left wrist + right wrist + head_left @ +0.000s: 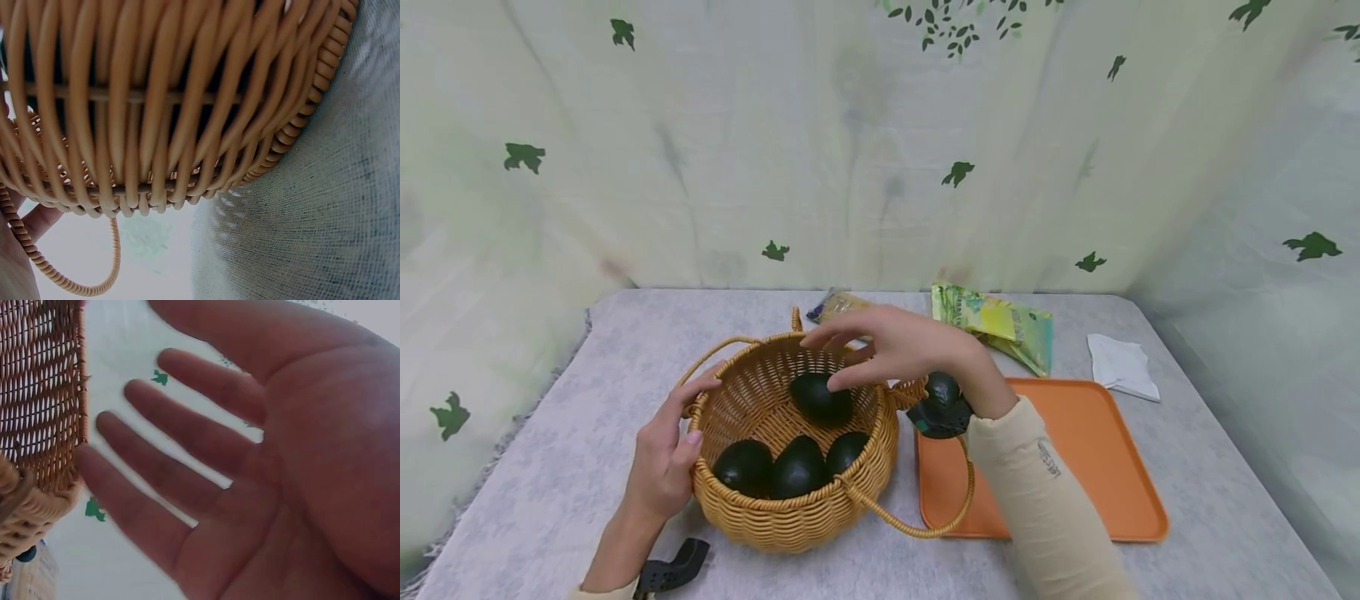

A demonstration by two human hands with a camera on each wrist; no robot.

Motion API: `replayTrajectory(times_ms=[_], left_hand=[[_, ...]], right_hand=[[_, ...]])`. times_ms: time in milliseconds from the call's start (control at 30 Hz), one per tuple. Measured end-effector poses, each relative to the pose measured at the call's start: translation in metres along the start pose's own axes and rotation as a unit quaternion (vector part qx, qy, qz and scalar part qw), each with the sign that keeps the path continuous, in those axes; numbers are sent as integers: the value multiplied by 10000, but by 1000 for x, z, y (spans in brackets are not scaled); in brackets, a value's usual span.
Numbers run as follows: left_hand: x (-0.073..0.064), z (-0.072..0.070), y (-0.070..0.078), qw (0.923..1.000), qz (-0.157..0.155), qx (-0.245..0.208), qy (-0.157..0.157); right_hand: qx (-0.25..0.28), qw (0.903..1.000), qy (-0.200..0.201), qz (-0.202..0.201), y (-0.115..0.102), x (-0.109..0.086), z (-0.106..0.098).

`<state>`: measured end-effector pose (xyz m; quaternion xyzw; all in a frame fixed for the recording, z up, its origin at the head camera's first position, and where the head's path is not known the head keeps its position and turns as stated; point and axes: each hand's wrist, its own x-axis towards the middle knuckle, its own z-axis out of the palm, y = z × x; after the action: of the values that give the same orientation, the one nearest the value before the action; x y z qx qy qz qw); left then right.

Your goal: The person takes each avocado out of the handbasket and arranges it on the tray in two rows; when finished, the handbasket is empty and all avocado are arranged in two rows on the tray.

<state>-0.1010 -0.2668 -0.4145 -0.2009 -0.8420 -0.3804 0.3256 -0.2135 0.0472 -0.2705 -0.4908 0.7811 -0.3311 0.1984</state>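
A round wicker basket (790, 521) stands on the table with several dark avocados (800, 468) inside. My left hand (658, 458) holds the basket's left side, its thumb by the rim and its fingers near the looped handle. In the left wrist view, the woven wall (144, 125) fills much of the picture, and part of the left fingers (40, 219) shows beyond a handle. My right hand (898, 342) hovers over the basket's right rim, above one avocado (822, 400). The right wrist view shows its fingers (181, 437) spread and the palm holding nothing.
An orange tray (1075, 458) lies to the right, partly behind the right sleeve. A dark round object (942, 390) shows by the right wrist. Toward the back are green-yellow packets (1000, 325), a smaller packet (842, 304) and a white packet (1122, 367).
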Motion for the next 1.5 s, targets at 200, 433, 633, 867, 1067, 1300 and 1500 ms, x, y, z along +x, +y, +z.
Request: replayTrajectory(times_ms=[200,433,633,867,1067,1300,1500], left_hand=[[0,0,0,10000,-41,-2,-26],[-1,-1,1,10000,-87,6,-30],[-1,-1,3,9999,-148,6,-68],[-1,-2,3,9998,-178,37,-74],[-1,-2,3,9998,-196,33,-93],[0,-1,3,10000,-62,-39,-13],[-1,0,2,10000,-48,-35,2]], right_hand=[[-233,9981,-560,61,-1,12,-5],[-217,9943,-1046,53,-5,26,-10],[-91,9946,-1038,1,-7,42,-7],[-355,9935,-1063,192,-11,57,2],[-125,9935,-1107,236,-12,67,8],[133,9939,-1067,257,-3,77,19],[180,9942,-1036,212,8,84,31]])
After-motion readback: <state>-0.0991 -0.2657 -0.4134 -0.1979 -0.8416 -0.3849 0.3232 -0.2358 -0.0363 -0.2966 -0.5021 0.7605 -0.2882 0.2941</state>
